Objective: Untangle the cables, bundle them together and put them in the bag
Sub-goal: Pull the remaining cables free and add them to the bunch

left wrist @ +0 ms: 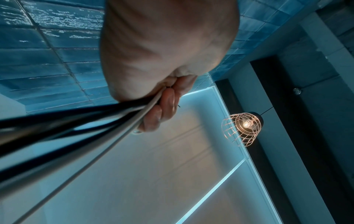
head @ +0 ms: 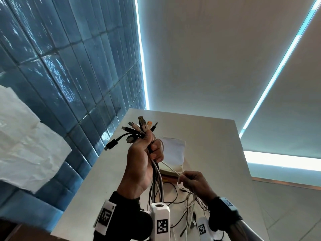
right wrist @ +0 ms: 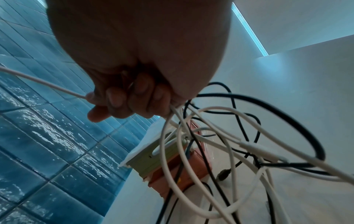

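From the head view I see a crumpled white sheet (head: 26, 141) at the far left, in front of a wall of shiny blue tiles (head: 73, 70). The tiles are long and thin, with bright glints on them.

Next comes my left hand (head: 140, 164), raised above the table (head: 217, 153). Its fingers are curled tight round a bunch of cables (head: 157, 173), black ones and white ones. The plugs (head: 139, 129) fan out above my fist like a little bouquet; some are black, some are metal, and one has an orange tip. The loose ends hang down to the pale, smooth table in a messy tangle.

The left wrist view shows something the head view does not: a hanging lamp (left wrist: 243, 127) with a round wire cage and a glowing bulb. It also shows my fingers (left wrist: 166, 109) wrapped close on the cables, which look thick and blurry there.

Further right, my right hand (head: 196, 183) is lower down. It pinches a thin white cord (head: 171, 168) that runs tight up to my left hand. The right wrist view shows more white cords coming out under that hand in big loops, plus a black loop.

That view also shows a reddish-brown box (right wrist: 178, 174) on the table with a greenish one and a flat white piece stacked on it. I cannot tell which thing is the bag.
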`<state>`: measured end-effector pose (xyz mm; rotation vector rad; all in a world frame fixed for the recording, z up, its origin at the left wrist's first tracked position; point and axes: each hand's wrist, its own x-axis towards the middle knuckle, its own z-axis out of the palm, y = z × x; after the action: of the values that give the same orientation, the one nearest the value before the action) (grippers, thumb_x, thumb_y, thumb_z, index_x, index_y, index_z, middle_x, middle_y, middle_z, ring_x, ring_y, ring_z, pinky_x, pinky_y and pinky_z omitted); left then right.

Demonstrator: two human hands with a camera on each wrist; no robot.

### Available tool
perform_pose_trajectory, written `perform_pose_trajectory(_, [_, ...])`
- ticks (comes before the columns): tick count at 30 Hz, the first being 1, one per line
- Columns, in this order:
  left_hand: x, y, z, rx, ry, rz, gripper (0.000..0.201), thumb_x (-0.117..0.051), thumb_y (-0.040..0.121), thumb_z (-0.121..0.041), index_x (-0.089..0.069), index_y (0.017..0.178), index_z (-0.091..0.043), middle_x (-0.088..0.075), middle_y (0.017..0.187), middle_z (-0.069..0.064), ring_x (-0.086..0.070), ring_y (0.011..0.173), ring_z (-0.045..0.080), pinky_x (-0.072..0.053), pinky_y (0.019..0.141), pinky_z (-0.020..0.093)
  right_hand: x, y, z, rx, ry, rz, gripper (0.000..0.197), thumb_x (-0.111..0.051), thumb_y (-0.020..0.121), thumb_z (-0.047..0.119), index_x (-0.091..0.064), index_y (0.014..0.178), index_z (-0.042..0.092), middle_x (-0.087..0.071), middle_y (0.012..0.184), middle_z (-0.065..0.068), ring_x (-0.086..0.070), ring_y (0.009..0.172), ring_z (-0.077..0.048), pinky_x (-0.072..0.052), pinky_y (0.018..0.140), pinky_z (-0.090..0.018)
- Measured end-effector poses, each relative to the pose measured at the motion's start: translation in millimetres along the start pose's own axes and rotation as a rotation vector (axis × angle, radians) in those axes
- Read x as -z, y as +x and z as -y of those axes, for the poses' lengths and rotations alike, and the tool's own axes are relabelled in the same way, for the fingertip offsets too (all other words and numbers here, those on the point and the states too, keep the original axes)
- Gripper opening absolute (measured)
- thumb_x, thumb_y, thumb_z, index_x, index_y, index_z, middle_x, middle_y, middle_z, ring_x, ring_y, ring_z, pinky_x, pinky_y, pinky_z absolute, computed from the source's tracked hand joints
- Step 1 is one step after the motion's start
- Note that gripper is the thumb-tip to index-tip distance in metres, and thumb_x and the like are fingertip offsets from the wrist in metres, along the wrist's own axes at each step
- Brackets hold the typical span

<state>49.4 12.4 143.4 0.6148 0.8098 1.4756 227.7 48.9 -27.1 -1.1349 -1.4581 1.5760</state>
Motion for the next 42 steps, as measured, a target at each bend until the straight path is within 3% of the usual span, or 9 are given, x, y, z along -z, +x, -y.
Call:
perform_pose_trajectory(10, [9,4,0,-0.020,0.024,-0.086,0.036,-0.038,0.101,-0.026,-0.033,0.067,-0.019,-0.029,0.056,-0.005,-0.020,0.046,0.009,-0.017,0.046,0.025,2,6,-11,-0.079,-0.179,-0.183,0.027,-0.061,0.089,0.004,-0.068,0.064,0.009,-0.044,0.043,0.010,-0.034,0.044,-0.007,-0.027,0.045,-0.020])
perform_pose_trajectory(15, [8,10,20,0.102,0.098,-0.160,0.033,-0.037,0.101,-0.023,-0.037,0.069,-0.018,-0.039,0.054,-0.002,-0.027,0.043,0.010,-0.020,0.046,0.024,11,4,25,-0.030,0.138,-0.380,0.019,-0.064,0.087,0.007,-0.064,0.075,-0.008,-0.037,0.045,0.008,-0.025,0.043,-0.010,-0.019,0.042,-0.020])
perform_pose_trajectory(19, [-2,8,35,0.225,0.221,-0.179,0.037,-0.037,0.102,-0.028,-0.053,0.072,-0.014,-0.057,0.064,0.005,-0.042,0.051,0.013,-0.027,0.050,0.025,5,-4,65,0.148,0.248,-0.250,0.025,-0.066,0.084,0.014,-0.060,0.077,-0.009,-0.037,0.048,0.008,-0.024,0.045,-0.009,-0.020,0.042,-0.020])
perform_pose_trajectory(21, [-8,4,40,0.308,0.245,-0.154,0.062,-0.035,0.103,-0.034,-0.069,0.055,-0.013,-0.057,0.075,0.011,-0.042,0.058,0.015,-0.028,0.053,0.027,-1,-12,81,0.219,0.258,-0.158,0.022,-0.064,0.081,0.016,-0.059,0.073,-0.003,-0.043,0.051,0.007,-0.025,0.048,-0.009,-0.018,0.045,-0.022])
perform_pose_trajectory(24, [-11,0,42,0.337,0.215,-0.128,0.072,-0.034,0.102,-0.036,-0.068,0.041,-0.018,-0.057,0.090,0.017,-0.041,0.062,0.015,-0.031,0.052,0.024,-6,-22,90,0.264,0.247,-0.032,0.019,-0.064,0.080,0.014,-0.058,0.069,0.000,-0.051,0.053,0.005,-0.025,0.050,-0.012,-0.018,0.048,-0.025])
perform_pose_trajectory(27, [-7,3,42,0.260,0.095,-0.172,0.064,-0.037,0.102,-0.031,-0.070,0.051,-0.014,-0.063,0.094,0.019,-0.049,0.071,0.019,-0.041,0.060,0.028,-5,-27,83,0.246,0.204,0.049,0.022,-0.066,0.079,0.015,-0.062,0.072,-0.006,-0.048,0.057,-0.004,-0.032,0.049,-0.010,-0.026,0.048,-0.019])
perform_pose_trajectory(31, [1,7,33,0.145,-0.136,-0.216,0.029,-0.042,0.101,-0.026,-0.054,0.079,-0.009,-0.064,0.074,0.012,-0.063,0.077,0.027,-0.049,0.078,0.039,-3,-30,62,0.177,0.139,0.119,0.021,-0.063,0.083,0.015,-0.066,0.075,-0.004,-0.056,0.060,-0.003,-0.035,0.050,-0.007,-0.028,0.048,-0.016])
perform_pose_trajectory(36, [-2,3,30,0.098,-0.117,-0.107,0.030,-0.040,0.098,-0.026,-0.042,0.071,-0.015,-0.047,0.065,0.006,-0.036,0.049,0.014,-0.031,0.054,0.030,-3,-25,39,0.115,0.076,0.099,0.035,-0.064,0.086,0.026,-0.068,0.075,-0.006,-0.039,0.054,0.002,-0.028,0.050,-0.010,-0.020,0.048,-0.021])
perform_pose_trajectory(42, [-4,-5,22,0.028,0.000,-0.096,0.037,-0.037,0.102,-0.024,-0.035,0.067,-0.017,-0.029,0.061,-0.002,-0.021,0.050,0.012,-0.020,0.053,0.031,-2,-15,11,0.120,-0.059,0.039,0.030,-0.061,0.087,0.030,-0.068,0.062,0.015,-0.038,0.052,0.004,-0.031,0.049,-0.009,-0.024,0.047,-0.019])
